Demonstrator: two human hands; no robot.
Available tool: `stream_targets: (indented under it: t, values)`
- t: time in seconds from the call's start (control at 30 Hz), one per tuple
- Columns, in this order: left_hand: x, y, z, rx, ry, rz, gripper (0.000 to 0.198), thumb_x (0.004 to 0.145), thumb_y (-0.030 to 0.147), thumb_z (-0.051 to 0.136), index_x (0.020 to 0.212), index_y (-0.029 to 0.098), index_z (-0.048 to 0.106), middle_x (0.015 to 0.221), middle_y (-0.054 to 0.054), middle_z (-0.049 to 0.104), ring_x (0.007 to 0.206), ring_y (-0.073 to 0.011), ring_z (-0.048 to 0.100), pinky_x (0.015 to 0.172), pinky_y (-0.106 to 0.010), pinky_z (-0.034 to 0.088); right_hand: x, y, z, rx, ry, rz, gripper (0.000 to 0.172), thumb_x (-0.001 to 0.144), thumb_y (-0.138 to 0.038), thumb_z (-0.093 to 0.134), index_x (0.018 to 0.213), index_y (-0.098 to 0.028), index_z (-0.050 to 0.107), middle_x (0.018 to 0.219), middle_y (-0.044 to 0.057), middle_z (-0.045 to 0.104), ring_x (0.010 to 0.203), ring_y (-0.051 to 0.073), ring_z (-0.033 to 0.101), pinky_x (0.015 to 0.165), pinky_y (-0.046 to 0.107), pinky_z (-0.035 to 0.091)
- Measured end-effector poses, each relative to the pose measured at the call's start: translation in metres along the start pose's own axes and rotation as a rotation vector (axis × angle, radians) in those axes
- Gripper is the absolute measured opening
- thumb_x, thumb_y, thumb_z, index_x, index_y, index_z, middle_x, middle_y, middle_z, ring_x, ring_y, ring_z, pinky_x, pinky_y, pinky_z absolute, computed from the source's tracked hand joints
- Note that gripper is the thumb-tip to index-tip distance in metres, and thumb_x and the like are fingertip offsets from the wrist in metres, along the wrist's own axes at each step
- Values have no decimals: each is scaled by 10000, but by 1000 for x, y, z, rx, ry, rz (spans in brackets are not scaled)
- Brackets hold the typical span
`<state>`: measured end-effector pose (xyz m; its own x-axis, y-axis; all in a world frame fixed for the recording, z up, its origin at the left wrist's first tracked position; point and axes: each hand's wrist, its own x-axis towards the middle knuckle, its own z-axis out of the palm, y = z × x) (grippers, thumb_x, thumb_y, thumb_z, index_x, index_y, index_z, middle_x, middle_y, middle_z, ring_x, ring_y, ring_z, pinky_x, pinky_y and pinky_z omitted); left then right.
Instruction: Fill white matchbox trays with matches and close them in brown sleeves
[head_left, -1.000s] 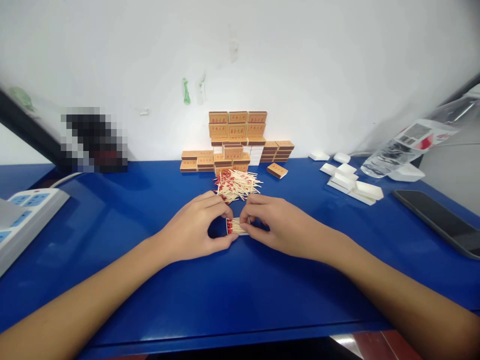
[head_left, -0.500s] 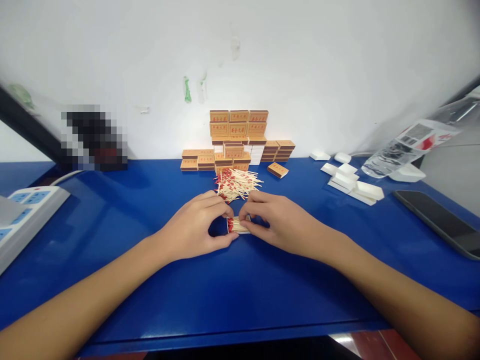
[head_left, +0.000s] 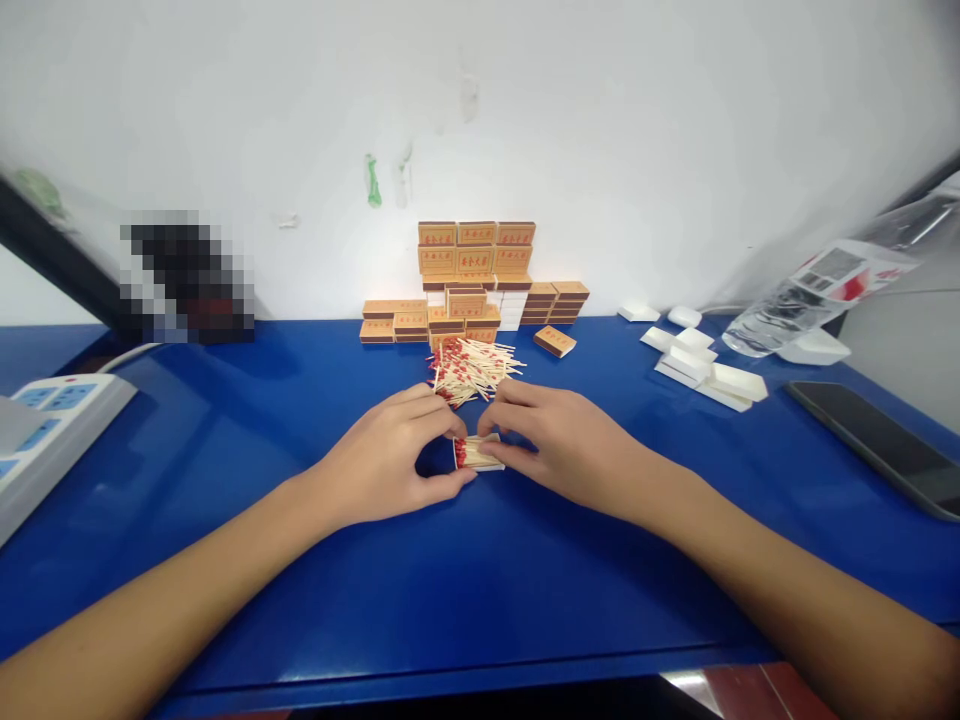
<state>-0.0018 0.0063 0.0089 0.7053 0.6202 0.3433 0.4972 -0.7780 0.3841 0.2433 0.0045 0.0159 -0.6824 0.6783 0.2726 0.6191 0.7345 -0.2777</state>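
Observation:
A small white matchbox tray (head_left: 501, 466) lies on the blue table, filled with red-tipped matches (head_left: 470, 455) whose heads point left. My left hand (head_left: 401, 440) grips the tray's left end, thumb at the near side and index finger at the far side. Over the right part of the tray, my right hand (head_left: 536, 430) is curled, its thumb on the matches and its index fingertip by the far edge. Both hands hide parts of the tray. Just beyond them is a loose heap of matches (head_left: 476, 370).
Stacked matchboxes (head_left: 475, 262) stand against the wall, with one matchbox (head_left: 555, 341) lying apart. To the right are white trays (head_left: 694, 362), a plastic bottle (head_left: 814, 285) and a phone (head_left: 885, 440). A power strip (head_left: 67, 430) sits at the left.
My right thumb and index finger have parted slightly over the matches, exposing more of the tray's right end. My left hand keeps its place.

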Motion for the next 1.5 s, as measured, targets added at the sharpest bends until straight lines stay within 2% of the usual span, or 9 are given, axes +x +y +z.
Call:
stream_targets:
  t: [0.3,0.43,0.6,0.73,0.9,1.0,1.2,1.5]
  values:
    - [-1,-1,0,7,11,11,188,918,330,773,977,183,672,932,-30,718,907,-218,597,827,-370,507,3,-3,-3,-161,-67,7,109,1044,-246,640,996,-168,698,978,57,644,825,183,608,658,296,370]
    - [-1,-1,0,-13,12,14,173,918,316,776,985,190,678,944,-25,725,921,-216,605,844,-365,511,0,-3,-6,-109,-55,-10,95,1035,-248,656,1010,-178,716,982,50,633,805,168,606,678,290,387]
    - [-1,-2,1,5,21,18,191,915,330,775,984,186,670,934,-34,717,912,-222,599,822,-364,508,1,-6,-6,-59,-145,8,199,1072,-222,571,982,-171,741,976,53,608,778,156,594,687,288,406]
    - [-1,-2,1,6,13,19,187,916,331,774,988,190,675,930,-37,714,917,-229,609,839,-371,510,3,-9,-6,-36,-173,16,213,1083,-218,542,1025,-165,740,984,55,597,792,162,596,690,290,422]
    - [-1,-2,1,14,0,19,194,928,342,762,1009,182,686,957,-44,716,925,-229,604,848,-381,513,1,-7,-5,-28,-118,18,194,1061,-161,546,1079,-168,739,996,56,599,775,158,591,685,294,422]
    - [-2,-2,1,11,8,22,185,931,330,760,1011,181,686,955,-38,720,918,-222,600,843,-378,512,-1,-5,-6,34,-76,8,125,1035,-184,605,1044,-181,730,982,43,615,784,157,600,695,292,422]
    - [-2,-1,1,12,0,22,184,920,319,761,1017,180,690,950,-43,717,921,-229,608,844,-384,521,-2,-4,-4,22,-94,17,146,1052,-214,599,1008,-173,732,953,42,613,765,155,595,690,294,420]
    - [-2,-3,1,36,-5,28,206,934,332,742,1069,179,712,970,-63,701,952,-247,624,863,-404,539,0,1,-9,82,-108,-16,185,1063,-228,589,1072,-188,769,982,52,613,786,160,602,720,301,441]
